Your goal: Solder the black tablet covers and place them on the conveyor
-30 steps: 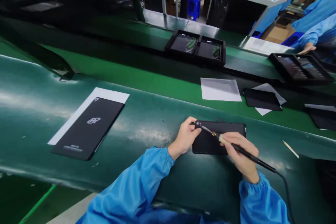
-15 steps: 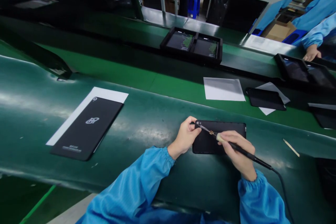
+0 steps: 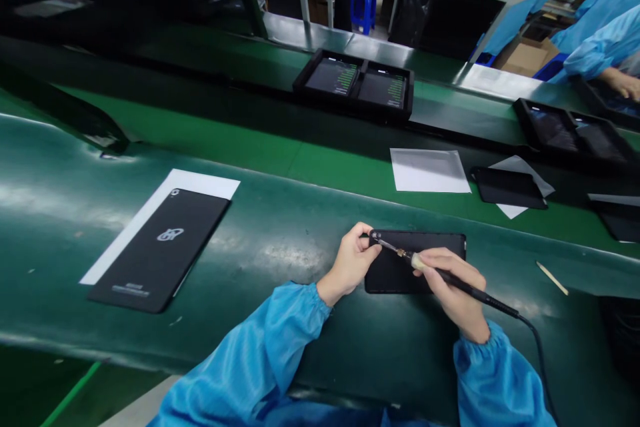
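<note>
A small black tablet back cover (image 3: 430, 253) lies flat on the dark green bench mat (image 3: 280, 227) in front of me. My left hand (image 3: 350, 263) pinches its upper left corner. My right hand (image 3: 453, 290) grips a corded soldering iron (image 3: 450, 278) like a pen. The iron's thin metal tip rests at that same corner, right beside my left fingertips. Both my sleeves are blue.
A larger black tablet (image 3: 160, 247) lies on a white sheet at the left. Beyond it a green conveyor carries a white sheet (image 3: 429, 170), another black device (image 3: 507, 188) and black trays (image 3: 355, 87). A thin stick (image 3: 553, 278) lies at the right. Co-workers' blue sleeves show at the far right.
My hands stay at the cover's corner with the iron's tip in place. The view shifted slightly. The co-worker's hand at the far right moved away from the tray.
</note>
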`<action>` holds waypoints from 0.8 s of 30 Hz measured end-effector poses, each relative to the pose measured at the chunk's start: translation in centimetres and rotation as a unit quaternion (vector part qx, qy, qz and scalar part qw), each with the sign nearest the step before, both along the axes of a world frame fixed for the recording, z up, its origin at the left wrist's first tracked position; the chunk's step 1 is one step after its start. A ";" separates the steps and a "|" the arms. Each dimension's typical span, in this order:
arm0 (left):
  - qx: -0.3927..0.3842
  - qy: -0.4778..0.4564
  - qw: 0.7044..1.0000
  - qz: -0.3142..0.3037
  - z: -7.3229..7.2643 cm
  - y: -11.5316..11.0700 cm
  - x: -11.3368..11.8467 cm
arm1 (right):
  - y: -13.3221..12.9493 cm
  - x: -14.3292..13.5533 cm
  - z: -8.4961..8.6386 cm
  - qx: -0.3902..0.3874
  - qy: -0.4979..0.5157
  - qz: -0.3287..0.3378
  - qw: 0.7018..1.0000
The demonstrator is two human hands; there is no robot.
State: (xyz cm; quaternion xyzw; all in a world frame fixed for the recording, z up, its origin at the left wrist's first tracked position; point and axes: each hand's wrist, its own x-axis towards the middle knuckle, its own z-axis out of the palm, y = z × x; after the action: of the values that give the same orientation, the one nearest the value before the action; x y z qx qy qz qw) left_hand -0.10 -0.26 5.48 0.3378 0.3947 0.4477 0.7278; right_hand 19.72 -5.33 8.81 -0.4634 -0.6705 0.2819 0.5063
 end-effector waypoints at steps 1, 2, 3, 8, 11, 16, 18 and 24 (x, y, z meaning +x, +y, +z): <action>0.001 0.000 1.000 -0.002 0.1 0.0 0.0 | 0.0 0.2 0.3 0.000 -0.001 0.001 1.000; 0.001 0.000 1.000 -0.004 0.1 0.0 0.0 | 0.1 0.3 0.7 0.001 -0.001 0.001 1.000; 0.001 0.000 1.000 -0.006 0.1 0.0 0.0 | 0.2 0.5 1.1 0.002 -0.004 0.001 1.000; -0.002 0.002 1.000 -0.006 0.1 0.0 0.0 | 1.0 0.7 2.3 0.007 -0.034 0.006 0.999; 0.000 0.000 1.000 -0.007 0.1 0.0 0.0 | 1.4 0.6 2.4 0.002 -0.042 0.009 0.999; 0.005 0.005 1.000 -0.005 0.1 -0.1 0.1 | 1.9 0.2 2.4 -0.003 -0.039 0.020 0.999; 0.004 0.006 1.000 -0.006 0.0 -0.1 0.1 | 2.1 0.1 2.5 -0.002 -0.046 0.020 0.999; 0.005 0.011 1.000 -0.012 -0.2 -0.1 0.0 | 2.5 0.8 2.7 -0.035 -0.049 0.028 0.998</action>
State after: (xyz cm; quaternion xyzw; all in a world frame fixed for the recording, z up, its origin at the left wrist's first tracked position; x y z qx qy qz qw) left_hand -0.08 -0.35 5.30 0.3506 0.3965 0.4371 0.7272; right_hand 20.52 -2.84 11.55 -0.4753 -0.6967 0.2964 0.4481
